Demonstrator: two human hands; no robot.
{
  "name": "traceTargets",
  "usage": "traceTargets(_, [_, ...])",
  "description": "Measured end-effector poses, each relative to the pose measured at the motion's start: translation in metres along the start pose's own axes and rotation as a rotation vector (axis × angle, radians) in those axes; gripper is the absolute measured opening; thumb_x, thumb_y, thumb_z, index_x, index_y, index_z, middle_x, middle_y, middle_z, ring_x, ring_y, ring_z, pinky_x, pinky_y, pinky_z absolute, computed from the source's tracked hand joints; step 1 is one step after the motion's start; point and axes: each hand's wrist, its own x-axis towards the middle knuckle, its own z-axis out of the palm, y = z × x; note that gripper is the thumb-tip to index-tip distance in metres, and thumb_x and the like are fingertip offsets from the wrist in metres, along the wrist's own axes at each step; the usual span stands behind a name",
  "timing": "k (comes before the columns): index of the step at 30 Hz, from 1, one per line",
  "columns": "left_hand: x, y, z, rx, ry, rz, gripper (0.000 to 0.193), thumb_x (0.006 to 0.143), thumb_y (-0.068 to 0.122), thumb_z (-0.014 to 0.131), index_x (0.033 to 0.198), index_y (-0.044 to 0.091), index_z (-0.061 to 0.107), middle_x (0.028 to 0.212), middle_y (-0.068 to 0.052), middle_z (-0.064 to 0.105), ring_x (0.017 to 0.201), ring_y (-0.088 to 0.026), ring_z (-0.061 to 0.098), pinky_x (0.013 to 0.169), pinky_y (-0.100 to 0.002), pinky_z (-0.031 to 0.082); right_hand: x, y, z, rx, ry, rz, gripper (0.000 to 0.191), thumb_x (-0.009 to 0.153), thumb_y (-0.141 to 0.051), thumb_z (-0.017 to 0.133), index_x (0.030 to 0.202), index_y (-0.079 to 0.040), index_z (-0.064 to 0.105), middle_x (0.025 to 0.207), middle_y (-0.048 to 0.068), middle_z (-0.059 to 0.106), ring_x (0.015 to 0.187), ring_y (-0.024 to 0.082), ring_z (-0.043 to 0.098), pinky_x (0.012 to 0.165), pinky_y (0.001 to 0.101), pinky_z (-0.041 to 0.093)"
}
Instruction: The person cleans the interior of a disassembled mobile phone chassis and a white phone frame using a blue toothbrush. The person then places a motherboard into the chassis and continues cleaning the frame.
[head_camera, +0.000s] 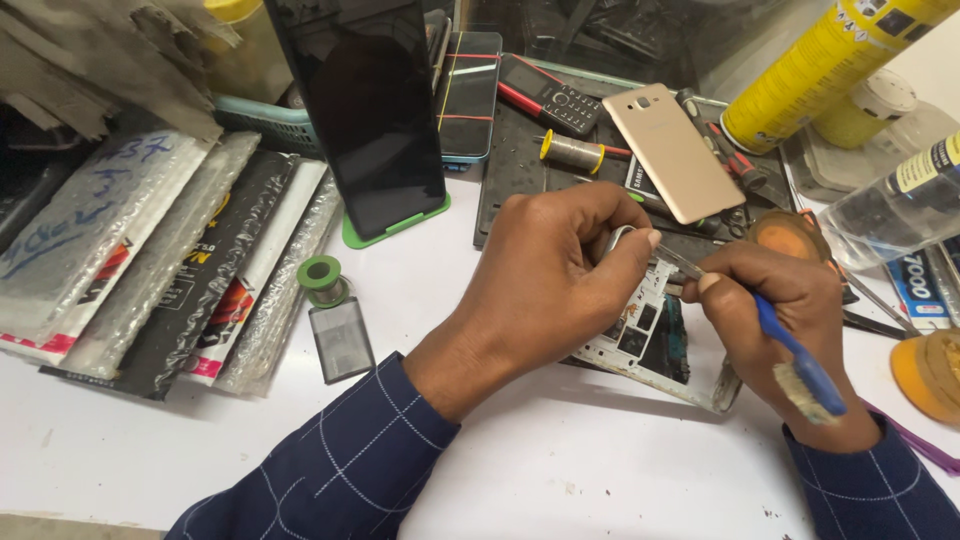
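Left hand (560, 265) pinched metal tweezers (640, 245) over the opened phone (645, 335). Right hand (775, 320) gripped a blue brush (800, 365), fingers closed; gold back cover (672, 150) lay beyond.

Gold back cover (672, 151), solder spool (322, 279), yellow spray can (826, 62).

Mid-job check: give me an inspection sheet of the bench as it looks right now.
Surface: white table, scuffed.
Job's things: opened phone frame under both hands; blue-handled brush; tweezers.
Clutter: gold back cover, solder spool, keypad phone, bubble-wrap packets, yellow spray can.
Grippers: left hand grips tweezers; right hand holds brush.
Cables: nothing seen.
Surroundings: dark phone on green stand, black mat.
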Motion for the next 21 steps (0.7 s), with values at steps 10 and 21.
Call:
traceTargets(10, [0.0, 0.0, 0.0, -0.052, -0.011, -0.026, 0.016, 0.093, 0.014, 0.066, 0.093, 0.0, 0.072, 0.063, -0.003, 0.071, 0.052, -0.005, 0.068, 0.047, -0.022, 0.049, 0.0, 0.001, 0.001, 0.001, 0.006, 0.008, 0.019, 0.093, -0.009, 0.058, 0.089, 0.001, 0.073, 0.076, 0.006, 0.072, 0.064, 0.009, 0.06, 0.058, 0.0247, 0.047])
traceTargets(21, [0.007, -0.01, -0.003, -0.069, 0.023, -0.091, 0.017, 0.093, 0.014, 0.069, 0.09, -0.002, 0.073, 0.062, 0.004, 0.063, 0.054, 0.0, 0.05, 0.046, -0.022, 0.038, 0.001, 0.001, -0.004, 0.193, -0.015, 0.097, 0.023, 0.088, -0.003, 0.064, 0.111, 0.001, 0.067, 0.091, 0.005, 0.067, 0.078, 0.007, 0.06, 0.066, 0.0206, 0.048])
